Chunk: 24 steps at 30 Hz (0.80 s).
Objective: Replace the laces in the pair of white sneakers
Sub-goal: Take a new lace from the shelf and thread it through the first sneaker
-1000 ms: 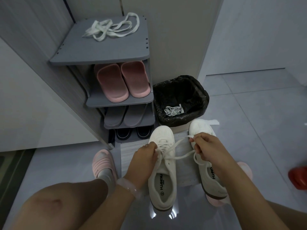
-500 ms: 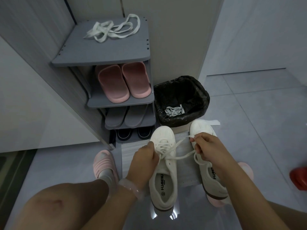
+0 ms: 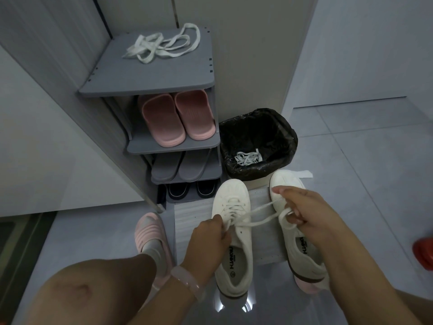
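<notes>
Left sneaker (image 3: pixel 233 233) toe points away from me, long axis fore-aft. My left hand (image 3: pixel 207 242) pinches lace end (image 3: pixel 257 220); right hand (image 3: pixel 304 212) pinches other end, pulled taut.

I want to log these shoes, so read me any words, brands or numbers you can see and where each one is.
"HUANQIU", as best it reads: insole of the left sneaker.
Same logo, partly covered by the right hand: insole of the right sneaker.
Small round size mark on the left sneaker's insole: too small to read.
</notes>
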Tool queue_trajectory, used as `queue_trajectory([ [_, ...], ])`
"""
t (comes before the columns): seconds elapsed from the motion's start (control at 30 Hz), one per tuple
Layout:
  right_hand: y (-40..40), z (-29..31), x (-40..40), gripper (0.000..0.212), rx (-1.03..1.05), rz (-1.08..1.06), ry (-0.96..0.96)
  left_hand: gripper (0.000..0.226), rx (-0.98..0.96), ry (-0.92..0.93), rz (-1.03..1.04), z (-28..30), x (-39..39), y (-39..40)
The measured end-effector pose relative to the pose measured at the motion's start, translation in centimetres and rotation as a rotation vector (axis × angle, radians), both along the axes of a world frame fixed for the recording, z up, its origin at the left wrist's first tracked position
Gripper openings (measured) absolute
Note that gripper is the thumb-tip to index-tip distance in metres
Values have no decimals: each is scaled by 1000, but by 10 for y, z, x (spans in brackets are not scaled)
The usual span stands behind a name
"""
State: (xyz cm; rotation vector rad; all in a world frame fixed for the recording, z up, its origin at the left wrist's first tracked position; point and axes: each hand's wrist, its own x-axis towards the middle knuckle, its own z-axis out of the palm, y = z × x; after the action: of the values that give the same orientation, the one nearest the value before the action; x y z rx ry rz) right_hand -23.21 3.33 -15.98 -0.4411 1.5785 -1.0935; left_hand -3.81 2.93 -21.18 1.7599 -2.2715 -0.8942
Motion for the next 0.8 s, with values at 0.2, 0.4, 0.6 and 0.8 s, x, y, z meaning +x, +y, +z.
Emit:
queue_trajectory([
  [0.2, 1, 21, -16, 24, -235, -237, 23, 15, 11, 83, 134, -1, 0, 2],
  [0.4, -1, 24, -10, 22, -279, -145, 91, 26, -77, 26, 27, -3, -2, 2],
  [0.6, 0, 26, -10, 22, -334, -115, 135, 43, -103, 1, -74, -4, -2, -8],
  [0.8, 5, 34, -13, 22, -322, 35, 223, 39, -10, 102, -327, -4, -13, -20],
])
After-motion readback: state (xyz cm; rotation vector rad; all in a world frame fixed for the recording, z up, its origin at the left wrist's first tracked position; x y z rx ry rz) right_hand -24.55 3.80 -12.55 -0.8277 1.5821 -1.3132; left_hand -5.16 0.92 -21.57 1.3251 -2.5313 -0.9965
